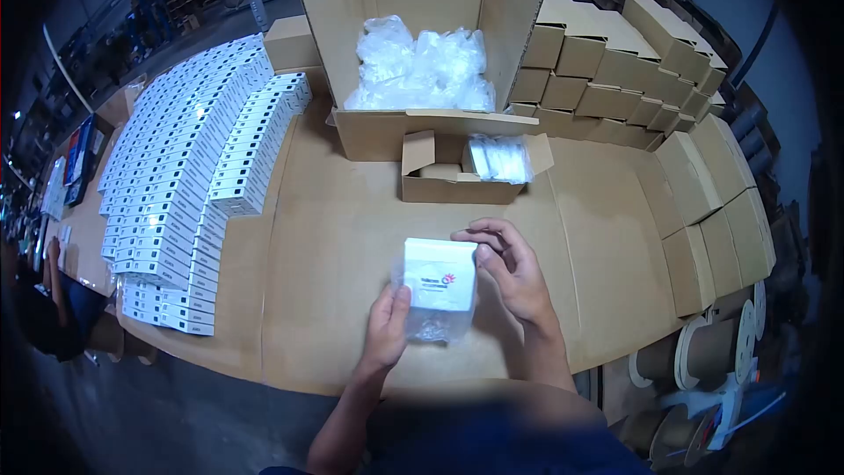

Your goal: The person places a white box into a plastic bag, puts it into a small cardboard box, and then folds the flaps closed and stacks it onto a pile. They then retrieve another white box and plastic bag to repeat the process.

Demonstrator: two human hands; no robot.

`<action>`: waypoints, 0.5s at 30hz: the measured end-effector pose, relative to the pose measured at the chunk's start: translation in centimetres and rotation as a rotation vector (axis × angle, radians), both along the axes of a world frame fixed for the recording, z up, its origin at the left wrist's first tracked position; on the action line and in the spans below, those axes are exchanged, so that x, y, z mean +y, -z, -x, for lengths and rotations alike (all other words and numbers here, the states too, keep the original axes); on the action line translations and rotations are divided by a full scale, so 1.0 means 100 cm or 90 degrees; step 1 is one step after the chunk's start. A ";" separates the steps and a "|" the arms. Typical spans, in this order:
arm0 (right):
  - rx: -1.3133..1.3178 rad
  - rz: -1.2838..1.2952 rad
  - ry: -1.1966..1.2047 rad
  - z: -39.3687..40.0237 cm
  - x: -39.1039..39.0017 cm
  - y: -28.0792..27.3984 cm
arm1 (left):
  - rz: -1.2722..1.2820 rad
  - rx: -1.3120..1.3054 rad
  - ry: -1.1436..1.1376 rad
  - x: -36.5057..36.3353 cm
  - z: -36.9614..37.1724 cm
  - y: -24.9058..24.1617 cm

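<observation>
A: Where is the white box (pixel 439 274)?

B: Low over the tabletop (pixel 352 237), near its front edge. The left hand (pixel 387 327) pinches the clear bag (pixel 432 324) at the box's lower left corner; the right hand (pixel 512 271) curls loosely against its right side.

A: And room around it?

B: Bare cardboard lies left and right. A small carton (pixel 457 178) sits beyond, the big carton (pixel 422 53) behind it. White rows (pixel 189 176) fill the left; brown boxes (pixel 633 62) line the right edge.
</observation>
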State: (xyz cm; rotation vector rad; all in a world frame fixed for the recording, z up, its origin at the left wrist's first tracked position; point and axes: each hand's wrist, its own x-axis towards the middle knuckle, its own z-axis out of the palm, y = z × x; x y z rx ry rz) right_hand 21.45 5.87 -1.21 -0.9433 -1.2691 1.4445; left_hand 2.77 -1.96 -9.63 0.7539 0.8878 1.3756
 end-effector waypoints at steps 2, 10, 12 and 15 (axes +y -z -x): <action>0.092 0.083 -0.012 -0.007 -0.005 0.013 | -0.010 -0.023 -0.033 0.002 0.001 -0.002; 0.208 0.134 0.016 -0.001 -0.025 0.051 | -0.073 0.139 -0.029 0.006 0.012 0.001; 0.197 0.097 0.029 -0.002 -0.025 0.050 | -0.100 0.190 -0.030 0.006 0.012 -0.004; 0.160 0.052 0.044 -0.004 -0.023 0.049 | -0.147 0.198 -0.029 0.009 0.009 -0.019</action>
